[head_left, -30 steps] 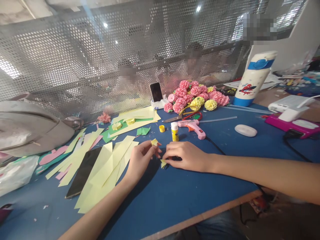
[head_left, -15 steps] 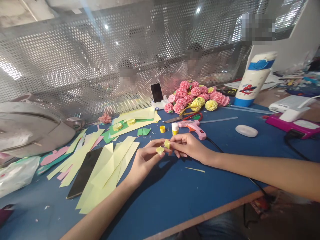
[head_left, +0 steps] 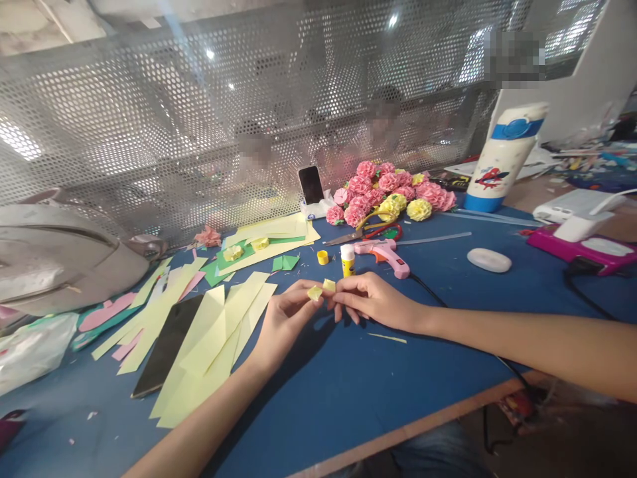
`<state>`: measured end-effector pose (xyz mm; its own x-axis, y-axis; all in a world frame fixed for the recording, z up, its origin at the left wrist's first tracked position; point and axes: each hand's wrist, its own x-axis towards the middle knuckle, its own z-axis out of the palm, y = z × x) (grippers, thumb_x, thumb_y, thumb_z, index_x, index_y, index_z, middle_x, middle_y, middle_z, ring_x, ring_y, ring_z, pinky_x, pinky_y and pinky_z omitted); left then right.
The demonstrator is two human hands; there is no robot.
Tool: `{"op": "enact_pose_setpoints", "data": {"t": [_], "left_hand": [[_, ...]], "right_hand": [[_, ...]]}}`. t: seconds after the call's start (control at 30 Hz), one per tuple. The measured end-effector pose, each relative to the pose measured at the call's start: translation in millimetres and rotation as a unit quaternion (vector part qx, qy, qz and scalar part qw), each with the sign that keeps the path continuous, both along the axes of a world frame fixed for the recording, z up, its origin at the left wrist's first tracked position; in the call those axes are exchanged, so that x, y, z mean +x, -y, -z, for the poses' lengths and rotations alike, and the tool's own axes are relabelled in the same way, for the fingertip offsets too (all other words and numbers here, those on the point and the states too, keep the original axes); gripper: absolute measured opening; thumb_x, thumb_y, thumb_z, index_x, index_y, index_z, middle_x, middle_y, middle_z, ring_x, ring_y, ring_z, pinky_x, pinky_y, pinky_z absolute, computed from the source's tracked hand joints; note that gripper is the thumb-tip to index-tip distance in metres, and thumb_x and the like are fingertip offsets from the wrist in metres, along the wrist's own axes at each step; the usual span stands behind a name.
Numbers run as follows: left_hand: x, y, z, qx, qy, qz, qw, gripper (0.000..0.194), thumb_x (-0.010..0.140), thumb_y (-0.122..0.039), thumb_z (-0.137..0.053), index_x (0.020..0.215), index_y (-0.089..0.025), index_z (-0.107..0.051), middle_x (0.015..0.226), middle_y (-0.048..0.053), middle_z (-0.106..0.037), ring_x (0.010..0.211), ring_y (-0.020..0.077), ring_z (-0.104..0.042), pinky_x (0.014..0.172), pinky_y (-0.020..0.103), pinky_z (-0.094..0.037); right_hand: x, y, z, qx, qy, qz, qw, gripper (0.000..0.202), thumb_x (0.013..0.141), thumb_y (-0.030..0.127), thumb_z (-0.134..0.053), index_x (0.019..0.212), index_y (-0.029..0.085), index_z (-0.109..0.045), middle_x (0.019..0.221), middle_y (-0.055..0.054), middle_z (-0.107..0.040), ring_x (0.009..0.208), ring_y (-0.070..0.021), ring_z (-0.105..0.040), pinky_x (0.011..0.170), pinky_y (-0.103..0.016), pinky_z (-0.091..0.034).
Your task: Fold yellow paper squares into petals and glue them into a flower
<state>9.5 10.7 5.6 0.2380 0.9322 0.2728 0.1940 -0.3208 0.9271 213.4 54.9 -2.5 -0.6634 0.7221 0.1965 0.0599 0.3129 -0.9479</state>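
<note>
Fingertips of my left hand (head_left: 286, 318) are closed on a small folded yellow paper piece (head_left: 314, 293). Beside it, my right hand (head_left: 373, 300) pinches a second yellow folded paper (head_left: 329, 285), close to the first; whether the two papers are joined I cannot tell. Just beyond my hands stands an uncapped glue stick (head_left: 348, 262), with its yellow cap (head_left: 323, 257) on the table to its left. A pink glue gun (head_left: 385, 253) lies behind my right hand. Pale yellow paper strips (head_left: 219, 332) lie left of my left hand, partly over a dark flat slab (head_left: 166, 352).
Pink and yellow paper flowers (head_left: 381, 189) are heaped at the back, with scissors (head_left: 365, 229) in front. A phone (head_left: 311, 184) leans upright nearby. On the right are a bottle (head_left: 505, 162), a white oval object (head_left: 489, 259) and a magenta power strip (head_left: 572, 249). A bag (head_left: 64, 252) sits at left.
The right hand's yellow paper has shifted slightly left and turned, and that hand has moved a little lower. More of the glue stick shows now. My left hand stays nearly in place.
</note>
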Motion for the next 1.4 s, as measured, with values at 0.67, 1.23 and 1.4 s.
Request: {"op": "enact_pose_setpoints", "data": {"t": [0.67,1.23,1.4], "left_hand": [[7.6,7.0,3.2,-0.006,-0.002,-0.036,0.999,0.032,0.089,-0.047,-0.068,0.098,-0.019,-0.081,0.110,0.008,-0.077,0.102,0.0280,-0.071,0.092,0.037,-0.058],[11.3,10.9,4.1,0.013,-0.016,-0.025,0.999,0.025,0.093,-0.035,-0.063,0.104,-0.021,-0.080,0.115,0.007,-0.076,0.112,0.0263,-0.070,0.098,0.034,-0.056],[13.3,11.6,5.3,0.012,-0.012,-0.022,1.000,0.025,0.093,-0.034,-0.063,0.105,-0.020,-0.080,0.117,0.007,-0.076,0.112,0.0262,-0.070,0.099,0.033,-0.056]], "right_hand": [[9.9,-6.0,-3.5,0.205,0.009,0.098,0.974,0.029,0.094,0.041,-0.065,0.078,0.017,-0.062,0.067,0.001,-0.057,0.056,-0.0099,-0.047,0.054,-0.024,-0.037],[13.9,-8.6,-7.8,0.384,-0.014,0.135,0.913,0.005,0.095,0.020,-0.064,0.090,0.020,-0.065,0.081,0.000,-0.055,0.068,-0.0127,-0.049,0.064,-0.027,-0.040],[14.8,-10.2,-4.5,0.426,-0.025,0.119,0.897,0.012,0.093,0.015,-0.061,0.082,0.018,-0.061,0.081,-0.001,-0.054,0.072,-0.0135,-0.050,0.066,-0.027,-0.041]]}}
